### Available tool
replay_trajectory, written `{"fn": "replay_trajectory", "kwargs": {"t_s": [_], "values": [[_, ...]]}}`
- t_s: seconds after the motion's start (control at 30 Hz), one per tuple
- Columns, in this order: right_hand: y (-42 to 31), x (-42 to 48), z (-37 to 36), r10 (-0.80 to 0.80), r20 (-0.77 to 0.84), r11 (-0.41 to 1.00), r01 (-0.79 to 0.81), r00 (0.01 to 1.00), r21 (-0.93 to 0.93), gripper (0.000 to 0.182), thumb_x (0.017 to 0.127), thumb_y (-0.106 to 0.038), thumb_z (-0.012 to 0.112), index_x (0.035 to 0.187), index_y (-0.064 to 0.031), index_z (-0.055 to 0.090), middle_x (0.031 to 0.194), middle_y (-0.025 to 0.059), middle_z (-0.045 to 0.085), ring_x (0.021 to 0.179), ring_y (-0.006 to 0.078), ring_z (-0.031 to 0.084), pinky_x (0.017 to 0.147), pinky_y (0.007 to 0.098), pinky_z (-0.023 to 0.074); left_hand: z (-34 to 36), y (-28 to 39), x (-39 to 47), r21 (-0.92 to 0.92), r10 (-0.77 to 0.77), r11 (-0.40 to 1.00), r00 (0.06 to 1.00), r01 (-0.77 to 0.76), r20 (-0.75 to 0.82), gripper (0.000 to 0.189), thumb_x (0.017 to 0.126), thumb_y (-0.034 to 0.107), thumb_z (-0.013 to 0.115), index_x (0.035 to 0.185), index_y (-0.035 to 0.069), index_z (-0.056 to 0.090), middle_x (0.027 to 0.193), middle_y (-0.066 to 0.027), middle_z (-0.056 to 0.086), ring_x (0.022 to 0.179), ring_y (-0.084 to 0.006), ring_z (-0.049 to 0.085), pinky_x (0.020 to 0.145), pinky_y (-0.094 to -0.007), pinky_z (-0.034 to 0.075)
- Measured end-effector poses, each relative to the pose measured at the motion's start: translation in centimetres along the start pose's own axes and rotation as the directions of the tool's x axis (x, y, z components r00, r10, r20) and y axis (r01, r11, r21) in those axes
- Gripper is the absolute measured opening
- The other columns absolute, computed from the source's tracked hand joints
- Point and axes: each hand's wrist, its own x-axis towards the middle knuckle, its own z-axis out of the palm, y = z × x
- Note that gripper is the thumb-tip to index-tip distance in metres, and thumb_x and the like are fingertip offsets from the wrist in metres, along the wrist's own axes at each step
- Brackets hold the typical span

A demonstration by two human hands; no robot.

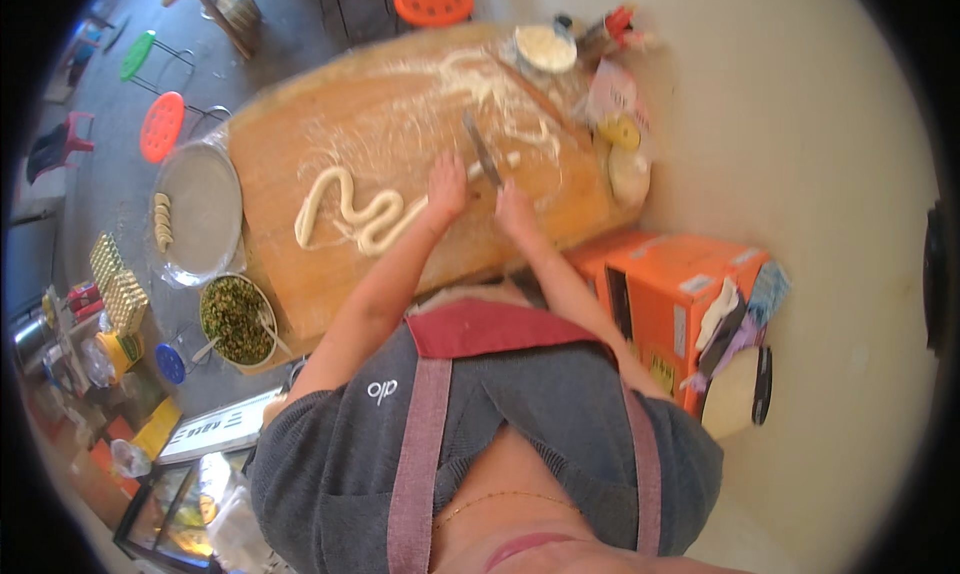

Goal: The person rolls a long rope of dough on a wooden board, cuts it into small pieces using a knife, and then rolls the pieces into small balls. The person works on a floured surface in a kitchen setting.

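Observation:
A long rope of pale dough (385,204) winds across the floured wooden board (337,289). My left hand (448,186) rests on the rope near its right end, fingers pointing away from me. My right hand (516,209) grips the handle of a knife (482,148), its blade pointing away and slightly left, beside the end of the dough. A small cut piece of dough (514,157) lies just right of the blade. Flour (472,75) is spread over the far part of the board.
Left of the board stand a round metal tray (199,214) with several dumpling-like dough pieces (162,223) and a bowl of chopped green filling (236,319). A bowl of flour (546,47) is at the far right. An orange box (660,289) stands near my right arm; stools (433,0) stand beyond.

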Motion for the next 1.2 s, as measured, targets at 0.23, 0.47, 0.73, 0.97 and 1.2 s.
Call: {"fn": "replay_trajectory", "kwargs": {"t_s": [0.23,0.47,0.73,0.97,1.2], "values": [[0.7,0.5,-2.5,-0.029,0.013,0.966,0.025,0.999,0.257,0.025,0.102,-0.017,0.053,0.117,0.0033,0.058,0.095,0.034,0.068,0.092,0.0535,0.064,0.08,0.0575,0.0519,-1.0,-0.2,0.2,-0.152,0.027,0.988,0.999,-0.03,-0.017,0.045,0.075,0.021,0.086,0.108,0.0,0.064,0.113,-0.0189,0.06,0.109,-0.0382,0.058,0.093,-0.0465,0.05],[-3.2,-2.0,-4.9,0.071,0.028,0.982,-0.074,0.997,0.172,0.019,0.101,-0.015,0.056,0.108,0.0019,0.055,0.09,0.031,0.068,0.088,0.0521,0.065,0.077,0.0592,0.051,-1.9,-1.0,0.9,-0.273,0.009,0.962,0.993,0.023,0.115,0.027,0.077,0.01,0.08,0.101,0.003,0.069,0.105,-0.0158,0.066,0.103,-0.0372,0.062,0.089,-0.0472,0.052],[-4.6,-4.3,-4.1,0.013,0.047,0.999,-0.015,0.999,0.038,0.013,0.103,-0.015,0.051,0.105,-0.0023,0.053,0.094,0.025,0.068,0.083,0.0467,0.069,0.072,0.0546,0.0557,-2.5,0.8,-0.4,-0.282,0.08,0.956,0.997,-0.079,-0.011,0.023,0.076,0.003,0.077,0.097,0.003,0.066,0.101,-0.0157,0.063,0.101,-0.0377,0.06,0.088,-0.0465,0.051],[-4.0,-4.0,-3.5,0.009,0.113,1.0,-0.005,0.994,-0.03,0.013,0.099,-0.012,0.051,0.108,-0.0026,0.052,0.097,0.0242,0.069,0.083,0.0453,0.071,0.072,0.0533,0.0577,-2.4,0.7,-0.2,-0.303,0.11,0.946,0.993,-0.116,-0.035,0.024,0.077,0.002,0.076,0.098,0.001,0.065,0.102,-0.0172,0.063,0.101,-0.0393,0.059,0.089,-0.0477,0.05],[-1.2,-1.4,-1.7,-0.018,0.097,0.996,0.01,0.995,0.089,0.013,0.099,-0.011,0.05,0.106,-0.0003,0.051,0.093,0.0269,0.068,0.083,0.0468,0.068,0.073,0.056,0.055,-3.3,-0.3,-0.9,-0.29,0.038,0.957,0.999,-0.029,0.023,0.023,0.078,0.005,0.076,0.099,0.001,0.068,0.104,-0.0179,0.064,0.103,-0.0397,0.06,0.09,-0.0475,0.051]]}}
